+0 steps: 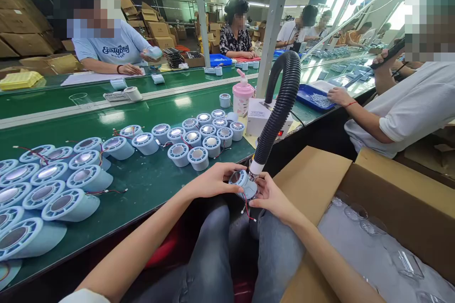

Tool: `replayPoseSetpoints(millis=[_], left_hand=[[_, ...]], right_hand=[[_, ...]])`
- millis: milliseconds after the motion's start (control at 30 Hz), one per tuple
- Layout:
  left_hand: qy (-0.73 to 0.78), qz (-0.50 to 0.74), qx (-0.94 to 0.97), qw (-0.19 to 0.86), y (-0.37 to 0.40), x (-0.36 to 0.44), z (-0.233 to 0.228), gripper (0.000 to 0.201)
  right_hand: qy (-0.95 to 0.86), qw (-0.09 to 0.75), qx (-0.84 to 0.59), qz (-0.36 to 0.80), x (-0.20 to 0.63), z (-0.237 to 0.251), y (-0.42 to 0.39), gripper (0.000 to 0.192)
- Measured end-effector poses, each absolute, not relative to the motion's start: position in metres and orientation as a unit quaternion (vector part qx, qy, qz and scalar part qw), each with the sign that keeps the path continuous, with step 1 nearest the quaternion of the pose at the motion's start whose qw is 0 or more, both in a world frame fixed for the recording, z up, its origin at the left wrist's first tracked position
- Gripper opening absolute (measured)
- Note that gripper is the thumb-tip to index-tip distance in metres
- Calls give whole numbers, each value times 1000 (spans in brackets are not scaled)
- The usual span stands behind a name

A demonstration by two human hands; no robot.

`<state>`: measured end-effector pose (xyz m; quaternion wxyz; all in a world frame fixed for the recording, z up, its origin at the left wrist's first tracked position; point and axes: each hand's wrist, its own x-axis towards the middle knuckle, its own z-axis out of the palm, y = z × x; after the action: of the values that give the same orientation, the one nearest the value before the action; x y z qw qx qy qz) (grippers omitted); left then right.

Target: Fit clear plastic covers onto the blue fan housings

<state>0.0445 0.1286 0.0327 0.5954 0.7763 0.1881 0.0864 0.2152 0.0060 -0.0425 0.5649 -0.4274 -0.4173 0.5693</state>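
Above my lap, a light-blue round housing (239, 178) with a dark disc in its face is held under the nozzle of a black corrugated hose (280, 104). My left hand (216, 180) closes on its left side, thumb below and fingers along the top. On the right, my right hand (272, 194) pinches the lower part of the housing near the white hose end (256, 168). Something clear and shiny shows by those fingers, too small to make out. Thin red and dark wires (247, 208) with a small connector dangle beneath.
Many similar light-blue housings (51, 173) stand on the green table (152, 184). A pink cup (243, 97) and a white box (261, 118) stand near the hose. An open carton (398, 189) with clear plastic pieces is at my right. Co-workers sit across and to the right.
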Motion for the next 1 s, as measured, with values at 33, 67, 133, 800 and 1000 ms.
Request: replayPoseSetpoints(millis=[33, 67, 133, 800, 1000], left_hand=[[191, 88, 778, 592, 129, 44, 34, 56], [193, 88, 779, 590, 129, 44, 35, 55], [195, 91, 775, 594, 130, 43, 35, 54], [279, 75, 548, 785, 69, -19, 10, 76], [301, 40, 562, 770, 55, -15, 0, 64]], right_hand=[[-418, 565, -425, 570, 214, -43, 6, 61], [-419, 566, -423, 570, 213, -43, 5, 61], [-423, 568, -422, 567, 212, -43, 4, 61], [-430, 457, -446, 638, 192, -24, -43, 48], [-436, 460, -429, 643, 177, -33, -48, 56]])
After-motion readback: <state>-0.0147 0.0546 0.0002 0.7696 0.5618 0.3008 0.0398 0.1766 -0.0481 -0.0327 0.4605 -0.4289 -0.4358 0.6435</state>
